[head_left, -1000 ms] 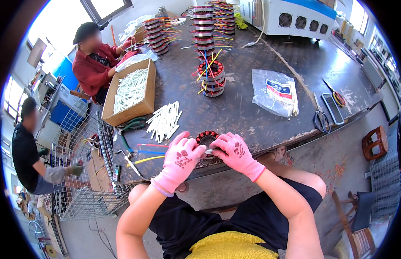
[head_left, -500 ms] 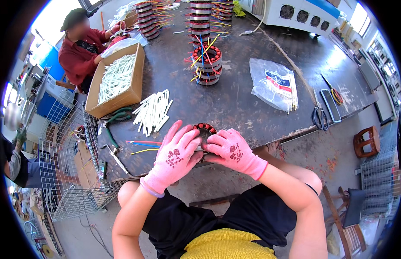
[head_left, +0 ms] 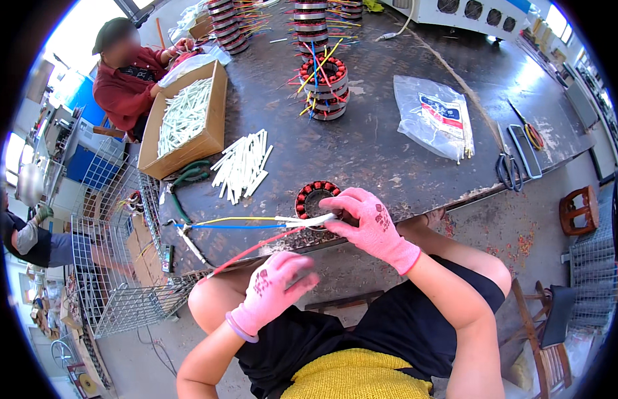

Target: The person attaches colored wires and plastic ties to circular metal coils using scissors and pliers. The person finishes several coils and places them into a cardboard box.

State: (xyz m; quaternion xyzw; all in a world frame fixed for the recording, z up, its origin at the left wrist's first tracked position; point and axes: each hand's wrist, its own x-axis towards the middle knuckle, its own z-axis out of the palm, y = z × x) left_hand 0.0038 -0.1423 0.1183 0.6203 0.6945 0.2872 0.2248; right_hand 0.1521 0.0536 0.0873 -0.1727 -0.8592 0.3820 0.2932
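A small motor stator (head_left: pixel 301 201), a dark ring with red windings, rests near the table's front edge. My right hand (head_left: pixel 370 223), in a pink glove, covers its right side, with thumb and fingers closed about the ends of white sleeves (head_left: pixel 299 220). Out of these sleeves a yellow wire (head_left: pixel 237 219) and a blue wire (head_left: pixel 239 227) run left. A red wire (head_left: pixel 250 251) with its own white sleeve slants down toward my knee. My left hand (head_left: pixel 276 287), gloved alike, is below the red wire, fingers apart and nothing in them.
Loose white sleeves (head_left: pixel 242 166) lie beside a cardboard box (head_left: pixel 218 110) full of them. Green-handled pliers (head_left: pixel 179 196) are at left. Stacked stators (head_left: pixel 330 100) stand farther back. A plastic bag (head_left: pixel 415 126), scissors (head_left: pixel 508 169) and a phone (head_left: pixel 524 151) lie right. A co-worker (head_left: pixel 126 83) sits far left.
My left hand has come off the stator and moved down toward me. The wires now stretch left with white sleeves showing on them. My right hand remains at the stator, slightly farther right.
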